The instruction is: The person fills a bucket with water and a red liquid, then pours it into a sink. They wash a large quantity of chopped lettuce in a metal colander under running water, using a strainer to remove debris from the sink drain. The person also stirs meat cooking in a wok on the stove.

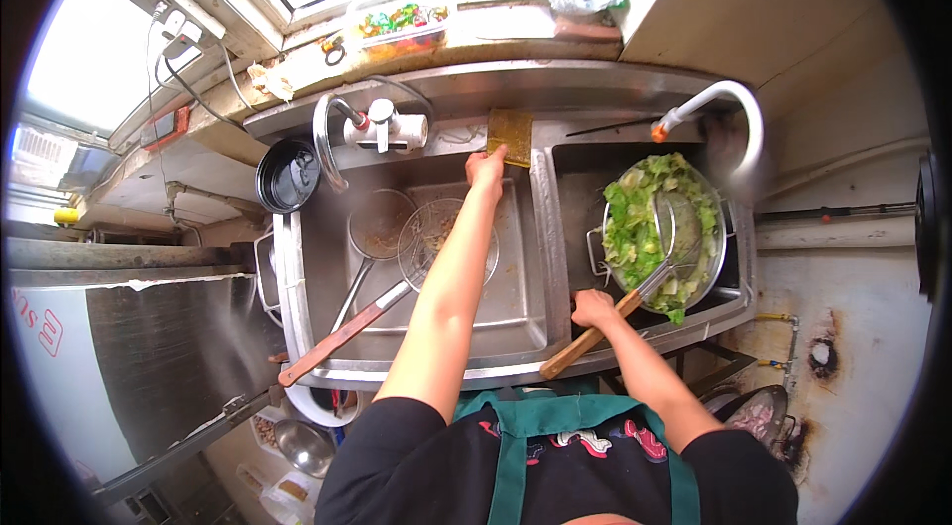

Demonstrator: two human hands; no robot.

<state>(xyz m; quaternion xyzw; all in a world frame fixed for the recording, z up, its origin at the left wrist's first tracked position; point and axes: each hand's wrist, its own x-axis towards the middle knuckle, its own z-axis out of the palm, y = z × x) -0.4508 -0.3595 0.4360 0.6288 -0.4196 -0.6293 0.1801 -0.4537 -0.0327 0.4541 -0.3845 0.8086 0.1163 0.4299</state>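
Note:
My left hand [487,172] reaches over the left sink basin [520,265]. Its fingers pinch the near left corner of a flat yellow scouring pad [512,134] on the back ledge. My right hand [593,308] is at the near left side of the right basin [576,227], fingers curled downward and partly hidden. Beside that hand runs the wooden handle of a wire-mesh skimmer [573,354], whose head rests on chopped green leaves [632,205] heaped in a metal pot [720,257]. Two more mesh strainers, one metal-handled [353,294] and one wooden-handled [335,343], lie in the left basin.
A chrome faucet [323,142] with a white heater body [387,129] stands behind the left basin. A white spout [744,108] arches over the right one. A black pan [288,175] sits at the left rim. The sill bears a plastic box [401,27] of colourful wrapped pieces.

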